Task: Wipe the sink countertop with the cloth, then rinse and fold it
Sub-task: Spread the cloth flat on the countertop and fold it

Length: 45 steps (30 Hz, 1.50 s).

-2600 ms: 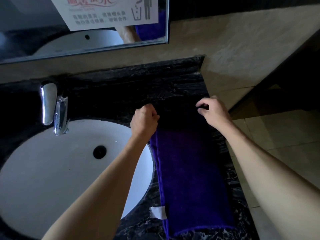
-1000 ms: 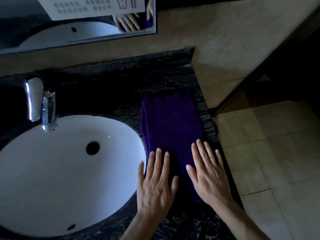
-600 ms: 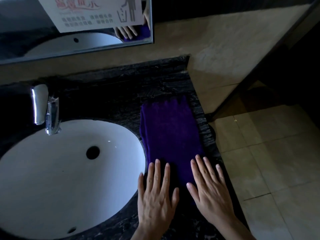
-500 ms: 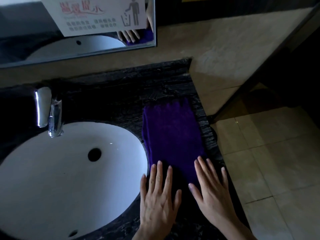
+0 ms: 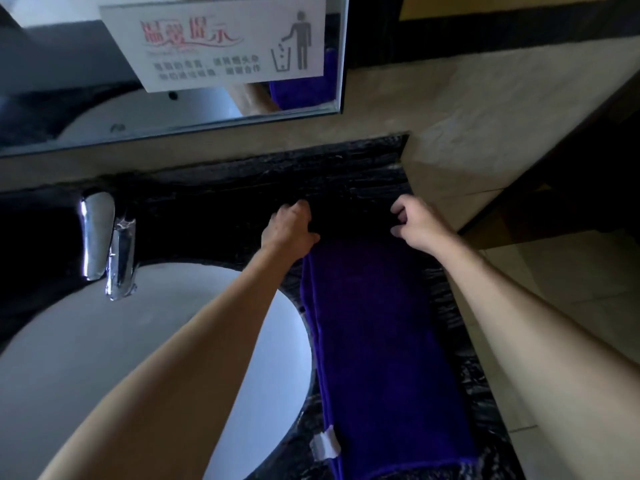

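Observation:
A purple cloth (image 5: 377, 341) lies as a long strip on the black marble countertop (image 5: 225, 202), to the right of the white sink basin (image 5: 69, 358). A white tag (image 5: 325, 445) sticks out at its near left edge. My left hand (image 5: 291, 230) is closed on the cloth's far left corner. My right hand (image 5: 415, 221) pinches the far right corner with curled fingers. The far end of the cloth sits in deep shadow between my hands.
A chrome faucet (image 5: 114, 251) stands behind the basin at left. A mirror (image 5: 104, 109) with a white sign (image 5: 225, 39) hangs on the beige wall (image 5: 450, 116). The countertop ends at right, with tiled floor (image 5: 571, 289) below.
My hands left the cloth's near end, where they lay flat, and now grip its far corners. The cloth lies longer than before, with its white tag showing.

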Tool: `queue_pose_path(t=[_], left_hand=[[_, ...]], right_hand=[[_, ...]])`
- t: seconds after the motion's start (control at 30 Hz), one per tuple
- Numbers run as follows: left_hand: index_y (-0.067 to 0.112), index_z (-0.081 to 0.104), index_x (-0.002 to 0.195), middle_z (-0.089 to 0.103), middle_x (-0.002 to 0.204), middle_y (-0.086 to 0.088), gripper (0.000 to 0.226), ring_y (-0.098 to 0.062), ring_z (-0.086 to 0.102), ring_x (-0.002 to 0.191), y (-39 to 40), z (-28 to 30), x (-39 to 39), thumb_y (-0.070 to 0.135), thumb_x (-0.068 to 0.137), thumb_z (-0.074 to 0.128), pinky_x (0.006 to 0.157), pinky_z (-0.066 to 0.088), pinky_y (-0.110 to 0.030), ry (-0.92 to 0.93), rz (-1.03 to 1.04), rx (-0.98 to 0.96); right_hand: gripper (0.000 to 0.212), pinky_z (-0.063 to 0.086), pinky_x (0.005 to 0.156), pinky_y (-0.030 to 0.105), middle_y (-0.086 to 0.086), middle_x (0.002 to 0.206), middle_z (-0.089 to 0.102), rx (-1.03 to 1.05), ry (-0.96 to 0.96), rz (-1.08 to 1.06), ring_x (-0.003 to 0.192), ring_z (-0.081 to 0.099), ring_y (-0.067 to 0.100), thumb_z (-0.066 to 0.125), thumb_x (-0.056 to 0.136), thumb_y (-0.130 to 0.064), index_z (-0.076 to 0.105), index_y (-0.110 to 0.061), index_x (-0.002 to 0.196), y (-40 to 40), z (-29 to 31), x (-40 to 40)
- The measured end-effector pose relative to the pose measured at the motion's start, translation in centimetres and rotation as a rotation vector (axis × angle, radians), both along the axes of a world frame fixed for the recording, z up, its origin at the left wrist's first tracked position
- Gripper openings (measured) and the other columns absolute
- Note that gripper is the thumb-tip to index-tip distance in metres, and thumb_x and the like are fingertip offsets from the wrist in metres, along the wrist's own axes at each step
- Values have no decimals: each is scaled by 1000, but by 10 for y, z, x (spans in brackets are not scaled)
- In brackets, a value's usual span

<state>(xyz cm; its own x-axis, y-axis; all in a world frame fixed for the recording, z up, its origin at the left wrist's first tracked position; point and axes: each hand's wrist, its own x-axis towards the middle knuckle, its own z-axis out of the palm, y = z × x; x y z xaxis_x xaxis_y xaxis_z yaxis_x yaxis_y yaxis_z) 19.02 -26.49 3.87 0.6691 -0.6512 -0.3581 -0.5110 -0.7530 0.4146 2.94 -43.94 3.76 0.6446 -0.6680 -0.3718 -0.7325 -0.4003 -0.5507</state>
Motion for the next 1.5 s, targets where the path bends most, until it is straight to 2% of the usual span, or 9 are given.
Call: queue_pose_path(t=[0.17, 0.3, 0.43, 0.7, 0.83, 0.97, 1.17, 1.37, 1.5], left_hand=[[16, 62, 100, 58, 116, -15, 21, -36, 62, 105, 3, -6, 5, 27, 89, 75, 82, 51, -42, 49, 22, 10], [15, 56, 98, 60, 105, -10, 28, -29, 59, 96, 4, -10, 0, 31, 87, 77, 72, 40, -36, 15, -58, -3], [20, 60, 93, 62, 111, -11, 25, -27, 61, 99, 4, -9, 2, 23, 82, 82, 74, 41, -34, 49, 2, -31], [17, 59, 87, 61, 104, -11, 16, -35, 63, 102, 4, -4, 11, 21, 91, 74, 83, 52, -43, -28, -62, 4], [6, 59, 101, 61, 106, -20, 15, -40, 63, 97, 2, 4, 8, 19, 96, 66, 77, 52, -46, -96, -62, -72], [6, 66, 104, 65, 96, -17, 18, -36, 66, 89, 9, 24, 11, 11, 88, 74, 73, 52, -41, -94, -63, -273], [-1, 75, 101, 70, 91, -14, 22, -23, 65, 83, 63, 58, -24, 2, 80, 80, 78, 46, -25, -150, -325, -439], [2, 74, 88, 63, 79, -2, 12, -8, 52, 70, 123, 52, -88, 5, 76, 74, 71, 38, -7, -153, -445, -579], [8, 73, 89, 61, 80, 4, 10, -7, 53, 69, 162, 30, -137, 3, 81, 74, 67, 48, -19, -52, -445, -548]], right_hand=[[17, 38, 73, 29, 7, 106, 58, -43, 57, -2, 96, 55, 25, 74, 88, -7, 62, -13, 98, -9, -3, 6], [14, 36, 59, 29, 6, 96, 60, -13, -3, -36, 88, 56, 23, 76, 86, -6, 64, -13, 90, -13, -5, 5], [23, 43, 70, 31, 9, 92, 63, 58, -42, -23, 87, 58, 25, 75, 86, -4, 61, -20, 76, -18, -7, 6], [30, 49, 63, 34, 14, 88, 62, 58, -79, -211, 85, 62, 30, 74, 87, 0, 56, -19, 70, -25, -16, 9], [28, 53, 62, 38, 8, 80, 61, 52, -198, -299, 78, 63, 29, 70, 87, 2, 57, -19, 74, -26, -14, 6], [21, 51, 46, 20, 11, 86, 62, 132, -360, -267, 61, 59, 17, 59, 92, 10, 66, -2, 108, -22, 15, -9], [17, 53, 53, 18, 9, 73, 61, 186, -511, -129, 55, 62, 3, 61, 90, 12, 68, -3, 91, 14, 58, -76], [29, 58, 75, 34, 18, 92, 73, 315, -509, -65, 78, 69, 24, 68, 83, 16, 73, -12, 84, 55, 59, -164], [30, 55, 84, 23, 4, 98, 73, 280, -470, 5, 88, 70, 13, 73, 78, 17, 74, -12, 83, 86, 47, -210]])
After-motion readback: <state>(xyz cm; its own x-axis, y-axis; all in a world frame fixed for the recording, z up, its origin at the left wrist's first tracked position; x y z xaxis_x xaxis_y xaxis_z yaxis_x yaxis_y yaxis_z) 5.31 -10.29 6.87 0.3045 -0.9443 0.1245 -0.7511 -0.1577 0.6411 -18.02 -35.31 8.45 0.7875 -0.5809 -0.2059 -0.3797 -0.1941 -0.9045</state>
